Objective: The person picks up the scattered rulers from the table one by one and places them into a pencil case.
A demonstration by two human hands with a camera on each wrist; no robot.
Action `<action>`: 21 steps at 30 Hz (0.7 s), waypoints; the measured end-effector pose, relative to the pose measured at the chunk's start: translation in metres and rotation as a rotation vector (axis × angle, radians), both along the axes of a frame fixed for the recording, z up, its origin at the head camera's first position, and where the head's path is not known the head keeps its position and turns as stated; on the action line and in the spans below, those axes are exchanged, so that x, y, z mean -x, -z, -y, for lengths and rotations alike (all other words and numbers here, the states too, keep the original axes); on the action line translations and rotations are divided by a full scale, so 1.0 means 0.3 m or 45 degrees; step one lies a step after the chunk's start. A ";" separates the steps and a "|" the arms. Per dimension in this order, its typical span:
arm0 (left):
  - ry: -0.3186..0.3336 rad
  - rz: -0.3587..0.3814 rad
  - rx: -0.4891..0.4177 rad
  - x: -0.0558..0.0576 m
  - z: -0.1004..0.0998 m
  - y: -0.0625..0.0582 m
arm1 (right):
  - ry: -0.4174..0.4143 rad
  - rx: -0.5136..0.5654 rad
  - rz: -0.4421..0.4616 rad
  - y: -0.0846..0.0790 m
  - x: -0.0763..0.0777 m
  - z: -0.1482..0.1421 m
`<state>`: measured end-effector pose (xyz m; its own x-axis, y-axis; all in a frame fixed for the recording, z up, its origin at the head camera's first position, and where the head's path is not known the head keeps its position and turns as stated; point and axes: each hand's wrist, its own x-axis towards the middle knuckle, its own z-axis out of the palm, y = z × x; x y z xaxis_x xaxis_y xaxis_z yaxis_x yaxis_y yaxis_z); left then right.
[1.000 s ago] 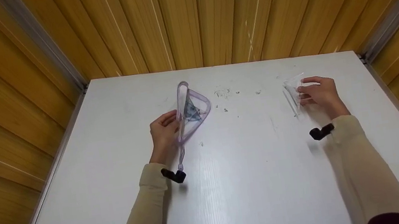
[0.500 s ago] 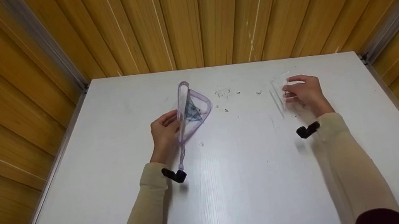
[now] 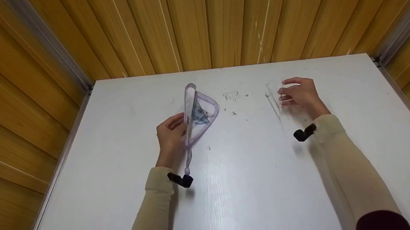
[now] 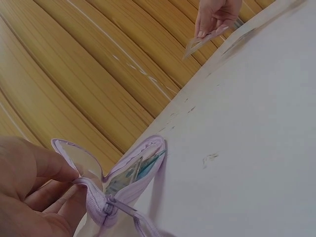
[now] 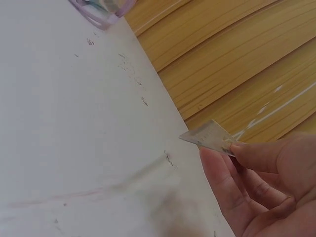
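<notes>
My left hand (image 3: 170, 134) pinches the side of a clear zip pouch (image 4: 129, 190) with lilac edging, as the left wrist view shows. The pouch's mouth gapes, and teal see-through flat pieces (image 3: 199, 115) show inside it. From its zip slider a lilac strap (image 3: 188, 159) hangs down. To the right, my right hand (image 3: 300, 95) holds a clear plastic ruler (image 5: 210, 136) between thumb and fingers, raised above the table. The ruler's square-cut end with faint markings points away from the fingers; the hand covers part of it.
Both hands work over a white table (image 3: 239, 190). Dark scuff marks (image 3: 231, 96) dot its far middle part. Behind the far edge stands a wood-patterned wall (image 3: 191, 20), with similar panels at both sides. A small black mount (image 3: 182, 179) sits at each wrist.
My right hand has moved left toward the pouch, carrying the clear ruler. The left hand and the pouch have stayed nearly in place.
</notes>
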<state>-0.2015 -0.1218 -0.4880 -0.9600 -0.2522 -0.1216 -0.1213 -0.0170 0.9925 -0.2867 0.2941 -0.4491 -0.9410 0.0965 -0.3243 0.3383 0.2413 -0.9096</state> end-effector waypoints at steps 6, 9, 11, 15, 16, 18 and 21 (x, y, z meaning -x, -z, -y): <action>0.011 -0.019 -0.008 0.003 -0.002 0.004 | -0.021 0.031 0.015 0.006 0.020 0.047; 0.008 -0.043 -0.022 0.004 -0.002 0.001 | -0.035 0.064 -0.006 0.009 0.031 0.071; 0.007 -0.055 -0.028 0.004 -0.004 -0.002 | -0.044 0.089 -0.029 0.011 0.038 0.086; 0.009 -0.053 -0.016 0.004 -0.009 -0.005 | -0.049 0.103 -0.050 0.021 0.048 0.116; 0.008 -0.048 -0.010 0.004 -0.011 -0.006 | -0.049 0.101 -0.048 0.024 0.050 0.123; -0.001 -0.038 -0.012 0.004 -0.012 -0.006 | -0.049 0.101 -0.040 0.029 0.055 0.140; -0.012 -0.021 -0.017 0.003 -0.013 -0.006 | -0.061 0.125 -0.041 0.034 0.061 0.168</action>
<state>-0.2025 -0.1179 -0.4862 -0.9594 -0.2598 -0.1095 -0.1049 -0.0315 0.9940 -0.3051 0.2438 -0.4592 -0.9537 0.0207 -0.2999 0.2991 0.1658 -0.9397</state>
